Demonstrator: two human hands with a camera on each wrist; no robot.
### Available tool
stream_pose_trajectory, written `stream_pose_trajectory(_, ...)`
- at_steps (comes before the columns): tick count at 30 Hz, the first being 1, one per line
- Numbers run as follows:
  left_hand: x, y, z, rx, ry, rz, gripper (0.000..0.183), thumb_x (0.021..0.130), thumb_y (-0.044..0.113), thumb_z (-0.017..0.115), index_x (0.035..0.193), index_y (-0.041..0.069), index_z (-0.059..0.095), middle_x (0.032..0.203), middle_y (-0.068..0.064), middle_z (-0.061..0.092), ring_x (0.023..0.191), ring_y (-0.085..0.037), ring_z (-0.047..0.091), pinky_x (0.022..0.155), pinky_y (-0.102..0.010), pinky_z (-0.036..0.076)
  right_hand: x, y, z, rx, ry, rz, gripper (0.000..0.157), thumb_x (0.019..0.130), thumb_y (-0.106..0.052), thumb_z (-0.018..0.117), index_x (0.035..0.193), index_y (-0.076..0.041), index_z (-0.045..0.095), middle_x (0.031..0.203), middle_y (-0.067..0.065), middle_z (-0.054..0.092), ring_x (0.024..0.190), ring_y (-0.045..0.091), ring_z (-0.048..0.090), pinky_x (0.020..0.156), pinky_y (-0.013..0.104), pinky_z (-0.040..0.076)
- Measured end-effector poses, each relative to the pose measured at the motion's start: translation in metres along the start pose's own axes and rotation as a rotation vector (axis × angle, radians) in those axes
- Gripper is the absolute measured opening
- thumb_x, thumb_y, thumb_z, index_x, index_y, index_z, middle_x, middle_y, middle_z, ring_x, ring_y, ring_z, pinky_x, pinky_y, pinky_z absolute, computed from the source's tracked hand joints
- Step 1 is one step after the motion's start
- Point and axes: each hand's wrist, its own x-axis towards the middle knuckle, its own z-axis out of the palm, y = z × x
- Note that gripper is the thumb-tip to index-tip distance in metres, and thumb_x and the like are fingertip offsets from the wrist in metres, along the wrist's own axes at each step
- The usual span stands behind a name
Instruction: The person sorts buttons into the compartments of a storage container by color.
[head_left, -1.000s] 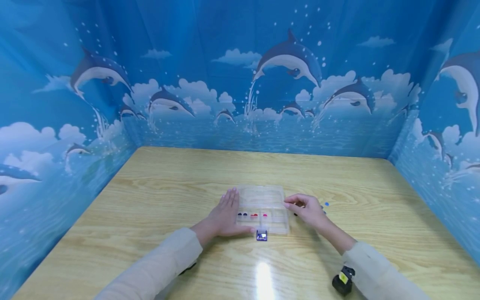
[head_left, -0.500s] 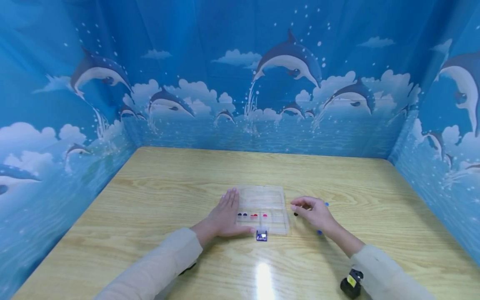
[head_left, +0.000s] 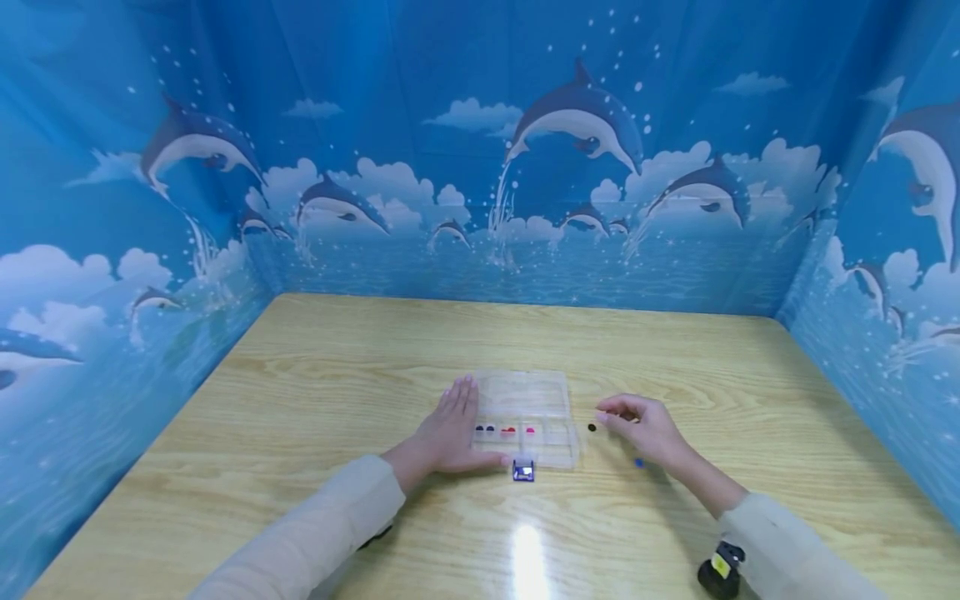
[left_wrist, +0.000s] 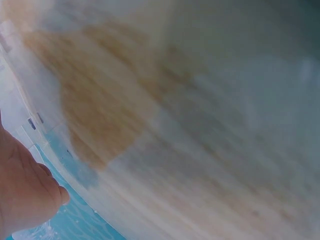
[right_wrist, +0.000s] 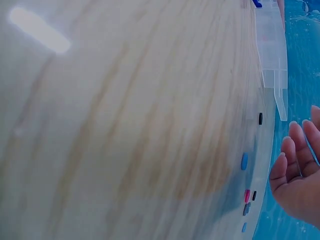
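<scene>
A clear plastic compartment box (head_left: pixel 556 456) lies with its lid (head_left: pixel 522 393) folded back, and small round button-like discs sit in its compartments: dark ones (head_left: pixel 490 429), red (head_left: pixel 509 430) and pink (head_left: pixel 530 431). My left hand (head_left: pixel 450 433) rests flat along the box's left side, its thumb reaching the front edge near the blue-purple clasp (head_left: pixel 523 472). Right of the box, my right hand (head_left: pixel 643 427) hovers with loosely bent fingers and nothing visible in them. A black disc (head_left: pixel 592 427) lies just left of its fingertips; a blue disc (head_left: pixel 639 463) lies in front.
In the right wrist view, more loose discs lie on the wood-grain table (right_wrist: pixel 125 125), among them a pink one (right_wrist: pixel 247 195) and a grey-blue one (right_wrist: pixel 246 209). Dolphin-printed cloth (head_left: pixel 480 250) encloses the back and sides of the table.
My right hand has drawn away from the box's right edge, moving right. The black disc and the front blue disc have come into sight; the rear blue one is now covered. My left hand stays put.
</scene>
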Motion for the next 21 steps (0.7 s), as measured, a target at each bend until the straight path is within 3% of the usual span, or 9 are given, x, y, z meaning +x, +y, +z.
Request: stream_pose_trajectory(21, 0.0, 0.0, -0.001, -0.004, 0.001, 0.004, 0.116, 0.077, 0.075, 0.047, 0.146, -0.006, 0.003, 0.154, -0.023, -0.002, 0.144, -0.035, 0.0, 0.119, -0.041, 0.009, -0.009, 0.013, -0.023, -0.065, 0.038, 0.045, 0.031, 0.089, -0.023, 0.063, 0.11, 0.0, 0.065, 0.091, 0.009, 0.067, 0.073, 0.0, 0.053, 0.059, 0.019, 0.043)
